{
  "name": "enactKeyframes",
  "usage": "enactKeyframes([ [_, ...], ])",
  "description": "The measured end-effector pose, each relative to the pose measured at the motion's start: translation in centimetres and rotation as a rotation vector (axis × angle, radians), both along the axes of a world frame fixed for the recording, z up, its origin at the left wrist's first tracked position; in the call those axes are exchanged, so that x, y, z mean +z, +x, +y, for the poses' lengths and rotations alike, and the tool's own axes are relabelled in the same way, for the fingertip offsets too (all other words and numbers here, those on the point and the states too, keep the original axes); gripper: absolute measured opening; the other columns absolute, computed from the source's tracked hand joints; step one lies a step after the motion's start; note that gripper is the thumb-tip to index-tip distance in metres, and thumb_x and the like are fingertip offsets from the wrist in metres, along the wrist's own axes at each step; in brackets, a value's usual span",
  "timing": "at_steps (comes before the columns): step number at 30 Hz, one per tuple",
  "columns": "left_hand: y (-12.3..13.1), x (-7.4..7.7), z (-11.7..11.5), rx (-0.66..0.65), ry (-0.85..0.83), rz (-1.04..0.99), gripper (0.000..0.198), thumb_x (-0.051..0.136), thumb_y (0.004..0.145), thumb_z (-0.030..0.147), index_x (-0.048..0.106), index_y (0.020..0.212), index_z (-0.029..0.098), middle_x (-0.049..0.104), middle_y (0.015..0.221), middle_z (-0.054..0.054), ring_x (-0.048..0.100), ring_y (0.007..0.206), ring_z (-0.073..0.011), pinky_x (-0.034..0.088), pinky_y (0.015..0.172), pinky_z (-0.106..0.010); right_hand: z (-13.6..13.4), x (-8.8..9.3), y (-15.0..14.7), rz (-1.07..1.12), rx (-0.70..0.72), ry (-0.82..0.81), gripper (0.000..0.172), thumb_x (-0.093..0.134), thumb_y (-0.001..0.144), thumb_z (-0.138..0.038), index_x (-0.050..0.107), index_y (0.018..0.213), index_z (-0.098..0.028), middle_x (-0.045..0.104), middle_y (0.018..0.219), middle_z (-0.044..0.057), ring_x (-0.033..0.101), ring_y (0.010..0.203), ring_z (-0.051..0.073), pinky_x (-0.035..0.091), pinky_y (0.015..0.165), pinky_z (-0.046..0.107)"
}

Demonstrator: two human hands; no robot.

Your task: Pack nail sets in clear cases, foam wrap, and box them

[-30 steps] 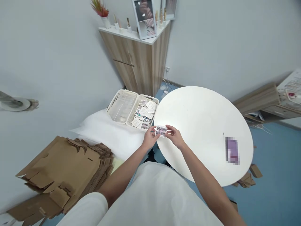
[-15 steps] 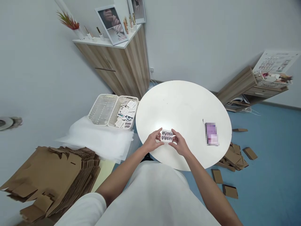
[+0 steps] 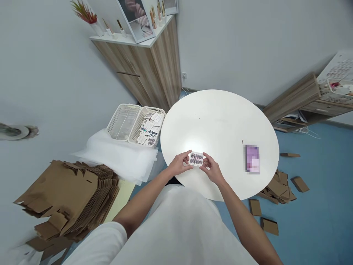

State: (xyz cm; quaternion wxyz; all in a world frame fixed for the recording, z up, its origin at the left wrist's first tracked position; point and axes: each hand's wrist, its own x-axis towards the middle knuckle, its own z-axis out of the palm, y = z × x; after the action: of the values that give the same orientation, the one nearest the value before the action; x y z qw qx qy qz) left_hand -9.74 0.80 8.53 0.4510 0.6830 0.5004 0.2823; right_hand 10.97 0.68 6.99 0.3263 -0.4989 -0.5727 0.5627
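I hold a small clear packet of dark press-on nails [image 3: 196, 158] between both hands, just above the near edge of the round white table [image 3: 220, 121]. My left hand [image 3: 179, 164] pinches its left end with fingers curled. My right hand [image 3: 211, 170] pinches the right end the same way. Off to the left, two white plastic baskets [image 3: 121, 127] stand on white foam sheets; the right basket holds several similar packets [image 3: 149, 129].
A purple blurred item [image 3: 252, 158] lies on the table's right side. A stack of flat cardboard boxes [image 3: 74, 195] sits at my left. Cardboard scraps [image 3: 278, 187] litter the blue floor at right. A wooden cabinet [image 3: 149, 62] stands in the corner.
Both hands carried the packet from beside the baskets to over the table's near edge. My view swung right, then settled; the grip is unchanged.
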Motion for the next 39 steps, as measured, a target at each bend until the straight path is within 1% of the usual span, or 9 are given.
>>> enactKeyframes([
  [5,-2.1,-1.8,0.8,0.091,-0.046,0.045,0.062,0.057,0.072,0.027,0.032,0.128,0.023,0.052,0.087,0.0,0.051,0.065,-0.0081,0.045,0.071,-0.026,1.2,-1.5,-2.7,-0.084,-0.011,0.035,0.061,0.059,0.067,-0.028,0.038,0.124,-0.027,0.05,0.088,0.001,0.047,0.066,0.011,0.045,0.069,0.032],
  [14,-7.6,-5.7,2.6,0.222,-0.159,0.259,0.055,0.058,0.07,0.022,0.041,0.122,0.019,0.055,0.089,-0.001,0.051,0.062,-0.0093,0.046,0.068,-0.026,3.8,-5.0,-10.3,-0.308,0.061,0.013,0.062,0.051,0.07,-0.02,0.031,0.128,-0.027,0.048,0.09,0.002,0.047,0.065,0.012,0.046,0.068,0.032],
  [17,-8.7,-6.9,3.4,0.22,-0.192,0.328,0.054,0.058,0.071,0.021,0.041,0.122,0.017,0.055,0.088,-0.002,0.051,0.061,-0.01,0.045,0.067,-0.027,4.6,-5.8,-12.3,-0.436,0.084,-0.03,0.063,0.049,0.071,-0.017,0.029,0.13,-0.025,0.048,0.091,0.004,0.047,0.064,0.012,0.045,0.069,0.031],
  [20,-9.2,-7.7,3.9,0.199,-0.215,0.386,0.053,0.057,0.072,0.021,0.041,0.122,0.016,0.055,0.088,-0.003,0.053,0.068,-0.0126,0.044,0.068,-0.027,5.1,-6.2,-13.4,-0.57,0.119,-0.068,0.063,0.049,0.071,-0.015,0.028,0.13,-0.023,0.05,0.093,0.004,0.05,0.071,0.014,0.043,0.068,0.028],
  [25,-9.2,-7.8,4.3,0.136,-0.219,0.481,0.053,0.055,0.073,0.023,0.038,0.123,0.019,0.055,0.091,-0.004,0.053,0.083,-0.0171,0.042,0.069,-0.026,5.2,-6.7,-13.6,-0.702,0.132,-0.075,0.063,0.05,0.07,-0.015,0.03,0.129,-0.024,0.051,0.095,0.005,0.051,0.078,0.016,0.041,0.065,0.026],
  [29,-9.0,-7.6,4.1,0.164,-0.229,0.431,0.052,0.055,0.072,0.022,0.04,0.122,0.019,0.055,0.092,-0.005,0.054,0.083,-0.0183,0.043,0.069,-0.028,4.7,-6.7,-13.5,-0.613,0.032,-0.046,0.058,0.05,0.068,-0.016,0.039,0.124,-0.025,0.053,0.093,0.006,0.052,0.074,0.017,0.042,0.065,0.03],
  [32,-8.8,-7.7,3.6,0.276,-0.299,0.25,0.054,0.058,0.069,0.022,0.041,0.12,0.017,0.054,0.102,-0.009,0.055,0.085,-0.0185,0.044,0.074,-0.032,3.9,-6.3,-13.4,-0.429,-0.128,-0.138,0.051,0.051,0.068,-0.021,0.045,0.118,-0.024,0.055,0.095,0.005,0.054,0.076,0.017,0.044,0.074,0.036],
  [36,-8.7,-7.7,2.8,0.428,-0.455,-0.093,0.053,0.055,0.07,0.015,0.04,0.121,0.018,0.048,0.119,-0.012,0.05,0.103,-0.0201,0.044,0.081,-0.033,2.6,-5.7,-13.3,-0.056,-0.294,-0.334,0.052,0.05,0.067,-0.022,0.044,0.118,-0.024,0.052,0.114,0.006,0.053,0.098,0.018,0.042,0.087,0.038],
  [39,-8.7,-7.6,2.5,0.426,-0.504,-0.216,0.055,0.051,0.068,0.008,0.039,0.121,0.019,0.044,0.126,-0.012,0.045,0.112,-0.0214,0.04,0.088,-0.036,1.9,-5.3,-13.6,0.102,-0.318,-0.408,0.056,0.05,0.065,-0.019,0.041,0.12,-0.026,0.046,0.125,0.006,0.047,0.11,0.019,0.038,0.092,0.04],
])
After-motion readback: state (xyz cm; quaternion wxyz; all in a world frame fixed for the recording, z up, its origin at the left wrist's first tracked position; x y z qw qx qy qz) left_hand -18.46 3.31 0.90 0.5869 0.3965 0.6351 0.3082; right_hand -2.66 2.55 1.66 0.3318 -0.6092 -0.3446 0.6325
